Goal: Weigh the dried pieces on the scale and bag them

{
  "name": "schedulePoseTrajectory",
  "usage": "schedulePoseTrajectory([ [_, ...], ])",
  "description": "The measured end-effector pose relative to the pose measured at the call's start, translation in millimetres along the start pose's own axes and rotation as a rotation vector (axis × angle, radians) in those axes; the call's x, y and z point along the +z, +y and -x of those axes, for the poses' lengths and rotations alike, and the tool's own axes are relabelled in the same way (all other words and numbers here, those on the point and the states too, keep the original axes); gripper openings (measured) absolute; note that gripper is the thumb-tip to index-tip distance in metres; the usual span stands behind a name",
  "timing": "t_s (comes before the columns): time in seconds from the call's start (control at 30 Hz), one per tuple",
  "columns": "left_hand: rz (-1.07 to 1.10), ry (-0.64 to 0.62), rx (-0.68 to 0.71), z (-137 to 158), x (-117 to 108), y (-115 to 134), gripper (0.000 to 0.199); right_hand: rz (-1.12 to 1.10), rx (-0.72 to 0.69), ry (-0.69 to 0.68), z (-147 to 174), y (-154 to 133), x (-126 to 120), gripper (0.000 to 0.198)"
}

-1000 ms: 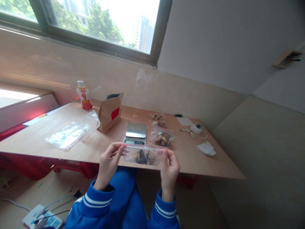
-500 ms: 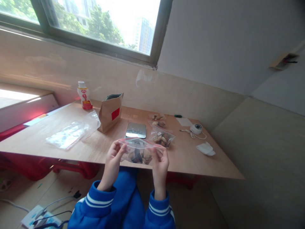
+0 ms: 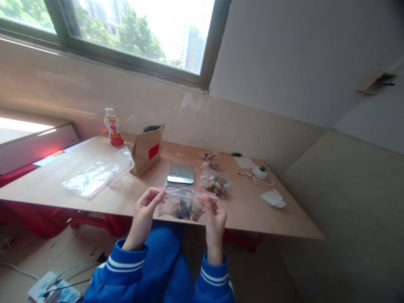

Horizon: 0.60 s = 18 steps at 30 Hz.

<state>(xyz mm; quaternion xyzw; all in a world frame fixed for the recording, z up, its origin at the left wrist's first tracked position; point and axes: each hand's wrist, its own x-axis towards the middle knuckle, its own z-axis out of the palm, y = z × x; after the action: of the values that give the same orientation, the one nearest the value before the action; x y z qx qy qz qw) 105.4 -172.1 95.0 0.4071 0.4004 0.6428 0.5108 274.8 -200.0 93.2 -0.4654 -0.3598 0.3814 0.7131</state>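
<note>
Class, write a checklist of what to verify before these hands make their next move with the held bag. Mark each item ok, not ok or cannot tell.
1. Left hand grips the bag by its top edge: ok, at the left end.
2. Right hand grips the same edge: ok, near the right end.
3. Bag closed all along the top: not ok, it seems to gape mid-length.
4. Contents inside the bag: ok, brown and dark pieces show through the plastic.
5. Scale reading: cannot tell, no figures legible.
6. Pouch upright: ok, standing left of the scale.
</note>
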Motion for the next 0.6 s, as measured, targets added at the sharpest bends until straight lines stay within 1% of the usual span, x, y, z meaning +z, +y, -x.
schedulePoseTrajectory([
  [0.13, -0.095, 0.040, 0.052, 0.6, -1.9, -1.0, 0.026, 0.005, -0.005, -0.014, -1.0, 0.7, -1.7, 0.030],
  [0.23, -0.109, 0.042, 0.053, 0.8, -3.2, -1.2, 0.027, 0.004, -0.014, -0.011, -1.1, 0.4, -2.1, 0.029],
  [0.37, -0.127, -0.057, 0.022, 1.3, -4.3, 0.7, 0.028, 0.044, -0.037, 0.016, -0.7, -0.9, -1.7, 0.030],
  [0.5, -0.121, -0.172, -0.036, 4.0, 1.4, 7.1, 0.034, 0.114, -0.060, 0.027, 0.6, -2.0, -1.3, 0.030],
  [0.6, -0.185, -0.181, -0.016, 5.2, 6.8, 11.5, 0.029, 0.132, -0.079, 0.016, 1.7, -2.8, -1.1, 0.029],
])
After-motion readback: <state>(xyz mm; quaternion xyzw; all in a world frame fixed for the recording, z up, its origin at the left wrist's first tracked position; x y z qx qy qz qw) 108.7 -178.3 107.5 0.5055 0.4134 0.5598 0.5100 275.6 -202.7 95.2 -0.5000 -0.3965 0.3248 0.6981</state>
